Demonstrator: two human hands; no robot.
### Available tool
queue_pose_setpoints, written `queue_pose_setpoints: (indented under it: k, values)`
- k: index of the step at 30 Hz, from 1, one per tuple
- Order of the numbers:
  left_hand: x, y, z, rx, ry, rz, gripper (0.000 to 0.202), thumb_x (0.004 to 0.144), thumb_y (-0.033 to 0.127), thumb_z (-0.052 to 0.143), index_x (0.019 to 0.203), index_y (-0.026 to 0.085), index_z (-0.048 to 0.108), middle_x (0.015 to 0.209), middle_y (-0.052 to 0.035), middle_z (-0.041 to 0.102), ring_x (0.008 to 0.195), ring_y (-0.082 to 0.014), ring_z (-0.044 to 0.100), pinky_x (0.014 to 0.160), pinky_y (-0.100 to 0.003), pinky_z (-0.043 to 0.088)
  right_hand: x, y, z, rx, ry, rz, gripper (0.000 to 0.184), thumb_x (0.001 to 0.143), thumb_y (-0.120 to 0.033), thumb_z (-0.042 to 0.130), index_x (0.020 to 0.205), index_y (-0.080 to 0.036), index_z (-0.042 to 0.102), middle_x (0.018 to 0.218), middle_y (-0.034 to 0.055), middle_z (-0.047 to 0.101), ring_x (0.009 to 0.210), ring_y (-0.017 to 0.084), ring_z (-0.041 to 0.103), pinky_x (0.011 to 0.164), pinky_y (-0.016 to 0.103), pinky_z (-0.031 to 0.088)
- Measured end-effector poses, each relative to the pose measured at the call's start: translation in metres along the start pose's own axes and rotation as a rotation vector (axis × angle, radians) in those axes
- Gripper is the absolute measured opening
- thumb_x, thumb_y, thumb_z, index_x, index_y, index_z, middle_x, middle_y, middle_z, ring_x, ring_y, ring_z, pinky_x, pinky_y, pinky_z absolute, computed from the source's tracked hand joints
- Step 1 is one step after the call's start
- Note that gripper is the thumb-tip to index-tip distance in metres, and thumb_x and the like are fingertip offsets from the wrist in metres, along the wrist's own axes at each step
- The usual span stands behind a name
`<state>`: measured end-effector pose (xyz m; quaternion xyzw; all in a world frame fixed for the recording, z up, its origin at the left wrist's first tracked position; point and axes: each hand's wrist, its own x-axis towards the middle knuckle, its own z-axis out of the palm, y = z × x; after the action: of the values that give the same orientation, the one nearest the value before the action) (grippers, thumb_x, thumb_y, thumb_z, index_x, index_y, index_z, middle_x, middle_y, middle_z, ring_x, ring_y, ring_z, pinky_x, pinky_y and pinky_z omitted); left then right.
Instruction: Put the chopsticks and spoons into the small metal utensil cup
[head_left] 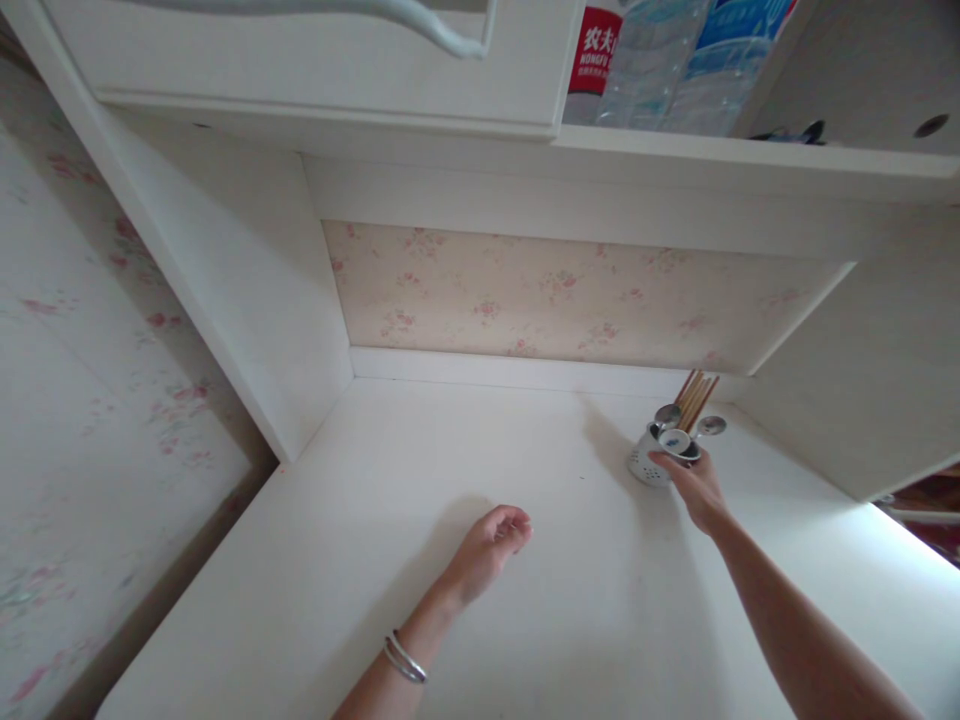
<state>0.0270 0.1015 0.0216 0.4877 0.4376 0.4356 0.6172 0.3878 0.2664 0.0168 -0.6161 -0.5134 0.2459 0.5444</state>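
My right hand (pixel 701 490) grips the near right side of a white utensil holder (pixel 646 462) with small holes in its wall, at the right rear of the white desk top (pixel 540 620). Wooden chopsticks (pixel 699 398) stick up out of the holder. Metal spoons (pixel 712 426) lean out of it on both sides, and a white ceramic spoon (pixel 674 440) sits at the front of its mouth. Loosely curled, with nothing visible in the fingers, my left hand (pixel 491 543) hovers over the middle of the desk; a silver bangle (pixel 405 660) circles that wrist.
A closed cabinet front with a curved handle (pixel 420 18) overhangs the desk. Beside it, plastic bottles (pixel 651 65) stand on an open shelf. White side panels (pixel 225 270) flank the desk. Behind lies a flowered back wall (pixel 480 290).
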Motion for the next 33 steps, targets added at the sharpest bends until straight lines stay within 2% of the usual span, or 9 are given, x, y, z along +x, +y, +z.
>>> queue_pose_setpoints:
  k: [5, 15, 20, 24, 25, 27, 30, 31, 33]
  values:
    - [0.001, 0.000, 0.000, -0.011, -0.026, -0.010, 0.035, 0.082, 0.047, 0.063, 0.102, 0.018, 0.064, 0.079, -0.0001, 0.057, 0.077, -0.0146, 0.051, 0.075, -0.027, 0.038, 0.000, 0.012, -0.003, 0.027, 0.009, 0.033, 0.054, 0.057, -0.036, 0.080, 0.105, -0.016, 0.065, 0.093, 0.0109, 0.071, 0.082, 0.026, 0.067, 0.074, 0.039, 0.053]
    - [0.002, -0.001, 0.000, -0.007, -0.041, -0.013, 0.034, 0.083, 0.044, 0.063, 0.101, 0.015, 0.063, 0.078, 0.0002, 0.055, 0.075, -0.0128, 0.050, 0.074, -0.026, 0.038, -0.005, 0.012, -0.005, 0.086, -0.151, 0.061, 0.064, 0.062, -0.040, 0.083, 0.116, -0.019, 0.058, 0.109, 0.0095, 0.068, 0.100, 0.027, 0.064, 0.092, 0.045, 0.048]
    - [0.001, 0.000, -0.001, 0.012, -0.032, -0.001, 0.034, 0.083, 0.044, 0.062, 0.101, 0.015, 0.063, 0.080, -0.0005, 0.056, 0.076, -0.0137, 0.052, 0.074, -0.027, 0.038, -0.011, 0.003, -0.013, 0.076, -0.126, 0.129, 0.092, 0.055, -0.042, 0.086, 0.133, -0.024, 0.042, 0.116, 0.0087, 0.064, 0.112, 0.030, 0.059, 0.098, 0.048, 0.044]
    - [0.000, 0.001, 0.000, 0.029, -0.018, -0.012, 0.033, 0.083, 0.043, 0.062, 0.100, 0.015, 0.064, 0.081, -0.0008, 0.058, 0.076, -0.0136, 0.053, 0.074, -0.026, 0.039, -0.024, -0.009, -0.024, 0.011, -0.002, 0.213, 0.111, 0.048, -0.044, 0.089, 0.140, -0.029, 0.031, 0.133, 0.0111, 0.051, 0.128, 0.032, 0.045, 0.103, 0.047, 0.039]
    - [0.000, 0.002, 0.000, 0.031, -0.011, -0.015, 0.032, 0.083, 0.043, 0.062, 0.100, 0.015, 0.064, 0.081, -0.0008, 0.058, 0.076, -0.0134, 0.053, 0.073, -0.026, 0.039, -0.031, -0.011, -0.025, 0.021, 0.061, 0.213, 0.108, 0.048, -0.045, 0.088, 0.139, -0.030, 0.032, 0.135, 0.0105, 0.048, 0.129, 0.031, 0.042, 0.104, 0.046, 0.038]
    - [0.000, 0.003, 0.001, 0.032, -0.002, -0.020, 0.030, 0.082, 0.042, 0.062, 0.097, 0.016, 0.065, 0.081, -0.0011, 0.059, 0.074, -0.0130, 0.053, 0.072, -0.026, 0.039, -0.051, -0.014, -0.023, 0.114, 0.237, 0.191, 0.090, 0.055, -0.049, 0.083, 0.131, -0.030, 0.041, 0.130, 0.0069, 0.050, 0.124, 0.028, 0.046, 0.102, 0.043, 0.039]
    - [0.001, 0.003, 0.002, 0.034, 0.009, -0.023, 0.028, 0.081, 0.040, 0.063, 0.093, 0.015, 0.066, 0.082, -0.0019, 0.061, 0.071, -0.0122, 0.053, 0.069, -0.025, 0.040, -0.095, -0.022, -0.003, 0.381, 0.483, 0.196, 0.048, 0.066, -0.050, 0.074, 0.102, -0.024, 0.055, 0.100, -0.0006, 0.056, 0.094, 0.018, 0.057, 0.088, 0.034, 0.046]
    - [0.002, 0.002, 0.002, 0.029, 0.016, -0.021, 0.028, 0.081, 0.040, 0.063, 0.092, 0.015, 0.066, 0.082, -0.0023, 0.061, 0.069, -0.0120, 0.053, 0.068, -0.025, 0.040, -0.112, -0.027, 0.010, 0.479, 0.465, 0.213, 0.039, 0.067, -0.047, 0.074, 0.091, -0.023, 0.056, 0.090, -0.0028, 0.055, 0.082, 0.014, 0.056, 0.080, 0.029, 0.048]
    - [0.003, 0.001, 0.003, 0.004, 0.053, -0.018, 0.030, 0.080, 0.043, 0.064, 0.091, 0.015, 0.066, 0.084, -0.0037, 0.062, 0.070, -0.0128, 0.054, 0.066, -0.025, 0.042, -0.148, -0.043, 0.041, 0.610, 0.274, 0.251, 0.031, 0.068, -0.042, 0.076, 0.079, -0.021, 0.056, 0.075, -0.0054, 0.051, 0.065, 0.009, 0.051, 0.063, 0.021, 0.045]
